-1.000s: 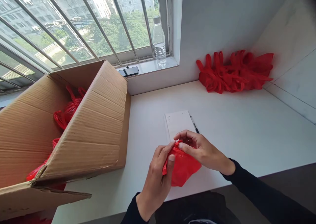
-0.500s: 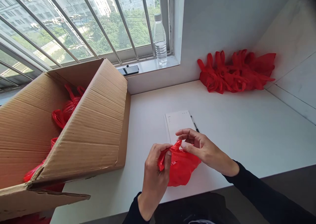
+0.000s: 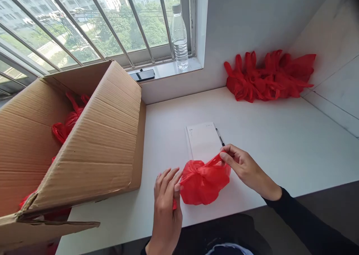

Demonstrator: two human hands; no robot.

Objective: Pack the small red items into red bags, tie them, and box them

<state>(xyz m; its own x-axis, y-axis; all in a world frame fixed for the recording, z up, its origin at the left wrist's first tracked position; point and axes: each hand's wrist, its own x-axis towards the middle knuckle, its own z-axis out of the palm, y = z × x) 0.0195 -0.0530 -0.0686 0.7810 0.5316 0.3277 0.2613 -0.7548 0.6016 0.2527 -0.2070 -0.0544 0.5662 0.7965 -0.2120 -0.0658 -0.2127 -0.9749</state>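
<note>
A red plastic bag (image 3: 204, 184), thin and crumpled, is stretched between my two hands near the table's front edge. My right hand (image 3: 241, 165) pinches one of its handles between thumb and fingers at the upper right. On the bag's left side is my left hand (image 3: 166, 199), its thumb pressed against the fingers. A scrap of red plastic pokes out below that thumb, so the hand grips part of the bag. Just behind the bag lies a white notebook (image 3: 204, 139), its near edge covered by the plastic. A black pen (image 3: 220, 136) rests along the notebook's right side.
An open cardboard box (image 3: 106, 142) with red bags (image 3: 71, 120) inside stands at the left. More red bags (image 3: 266, 79) are heaped at the back right by the wall. A water bottle (image 3: 180, 39) and a phone (image 3: 142, 75) sit on the windowsill.
My hands have moved apart, the left going left and down, the right slightly right. The bag's knotted-looking top is spread wider, with one handle pulled out to the right.
</note>
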